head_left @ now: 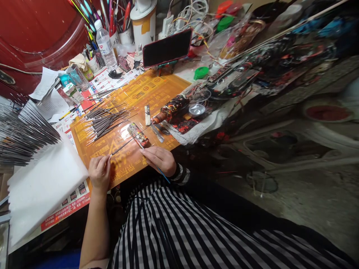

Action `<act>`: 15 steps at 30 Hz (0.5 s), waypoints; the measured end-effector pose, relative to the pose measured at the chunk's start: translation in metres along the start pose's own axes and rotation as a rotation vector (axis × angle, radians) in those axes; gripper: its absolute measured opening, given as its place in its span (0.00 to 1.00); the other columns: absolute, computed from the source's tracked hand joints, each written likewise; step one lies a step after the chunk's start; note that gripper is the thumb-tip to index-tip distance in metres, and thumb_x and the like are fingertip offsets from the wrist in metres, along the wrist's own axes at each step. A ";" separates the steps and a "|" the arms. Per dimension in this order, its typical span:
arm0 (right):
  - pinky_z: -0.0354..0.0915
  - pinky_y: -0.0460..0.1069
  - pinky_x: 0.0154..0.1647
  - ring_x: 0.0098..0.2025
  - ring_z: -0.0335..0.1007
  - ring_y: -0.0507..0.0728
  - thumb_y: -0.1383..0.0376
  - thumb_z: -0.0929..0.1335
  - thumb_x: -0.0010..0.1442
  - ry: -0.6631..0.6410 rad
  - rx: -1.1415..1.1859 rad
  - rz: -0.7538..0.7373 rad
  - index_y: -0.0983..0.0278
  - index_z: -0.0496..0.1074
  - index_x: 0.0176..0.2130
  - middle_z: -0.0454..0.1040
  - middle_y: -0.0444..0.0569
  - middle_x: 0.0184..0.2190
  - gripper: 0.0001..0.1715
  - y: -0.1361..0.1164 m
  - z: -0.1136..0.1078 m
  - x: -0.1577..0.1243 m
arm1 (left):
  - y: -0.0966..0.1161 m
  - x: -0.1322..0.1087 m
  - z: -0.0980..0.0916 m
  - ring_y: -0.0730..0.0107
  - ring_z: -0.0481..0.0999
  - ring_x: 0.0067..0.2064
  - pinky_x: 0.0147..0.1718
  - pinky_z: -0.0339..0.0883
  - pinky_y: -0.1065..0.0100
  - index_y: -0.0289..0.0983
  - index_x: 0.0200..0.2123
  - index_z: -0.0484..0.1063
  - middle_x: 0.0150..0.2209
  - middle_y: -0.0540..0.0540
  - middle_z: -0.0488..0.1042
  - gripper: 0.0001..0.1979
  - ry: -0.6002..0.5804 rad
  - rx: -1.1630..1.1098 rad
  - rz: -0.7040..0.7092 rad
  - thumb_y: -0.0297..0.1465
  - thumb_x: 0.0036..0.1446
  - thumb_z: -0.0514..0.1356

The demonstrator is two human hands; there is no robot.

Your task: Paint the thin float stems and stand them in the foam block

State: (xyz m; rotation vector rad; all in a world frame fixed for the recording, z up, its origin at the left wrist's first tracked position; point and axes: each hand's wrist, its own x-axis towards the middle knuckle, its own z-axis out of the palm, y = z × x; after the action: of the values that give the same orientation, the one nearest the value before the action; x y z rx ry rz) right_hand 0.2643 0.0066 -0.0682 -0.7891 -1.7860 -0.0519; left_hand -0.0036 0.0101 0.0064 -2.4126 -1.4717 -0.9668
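— Over on the orange printed sheet (157, 89), both hands are right in the thick of it! What's the left hand (99, 173) up to?

— Fingers curled in, pinching a thin dark rod (122, 147) near its end. The far end reaches a paint-smeared slab (137, 135) lying on the sheet, just ahead of the hands.

— Touching it?

— Looks that way, but I can't swear to it from up here. Now the right hand (159, 160): fingers closed around a slim blue-handled brush (161, 172), its tip hidden just beside the slab's lower end.

— And around them?

— To the left, a loose pile of thin dark brushes (105, 121) on the sheet, with more fanned out above a white foam board (47, 186). Up ahead, a paint-crusted bottle (171, 108) lies on its side next to a small metal dish (196, 109) (what a glorious mess of colour over there!), and a phone on a stand (166, 48) sits at the sheet's far edge.
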 end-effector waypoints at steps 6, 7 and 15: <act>0.78 0.52 0.46 0.45 0.80 0.58 0.71 0.66 0.68 0.023 -0.040 -0.066 0.65 0.60 0.68 0.81 0.55 0.45 0.32 -0.002 -0.001 0.005 | -0.001 0.000 0.000 0.65 0.76 0.39 0.41 0.68 0.62 0.39 0.44 0.77 0.37 0.44 0.79 0.07 0.009 -0.015 0.011 0.30 0.66 0.60; 0.78 0.52 0.45 0.45 0.80 0.58 0.72 0.66 0.67 0.029 -0.046 -0.074 0.66 0.59 0.69 0.81 0.56 0.45 0.33 -0.002 -0.001 0.006 | -0.001 -0.001 0.000 0.66 0.76 0.39 0.41 0.68 0.62 0.40 0.44 0.77 0.37 0.44 0.79 0.07 0.010 -0.016 0.013 0.30 0.65 0.60; 0.78 0.53 0.44 0.44 0.80 0.58 0.72 0.65 0.68 0.026 -0.073 -0.077 0.66 0.59 0.69 0.82 0.55 0.43 0.33 -0.004 -0.002 0.009 | -0.002 -0.001 0.001 0.66 0.75 0.39 0.41 0.68 0.63 0.40 0.44 0.77 0.38 0.44 0.78 0.07 0.011 -0.014 0.015 0.29 0.65 0.60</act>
State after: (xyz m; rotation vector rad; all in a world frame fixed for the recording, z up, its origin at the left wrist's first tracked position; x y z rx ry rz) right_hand 0.2629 0.0072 -0.0585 -0.7677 -1.7972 -0.1779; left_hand -0.0048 0.0105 0.0048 -2.4202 -1.4463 -0.9897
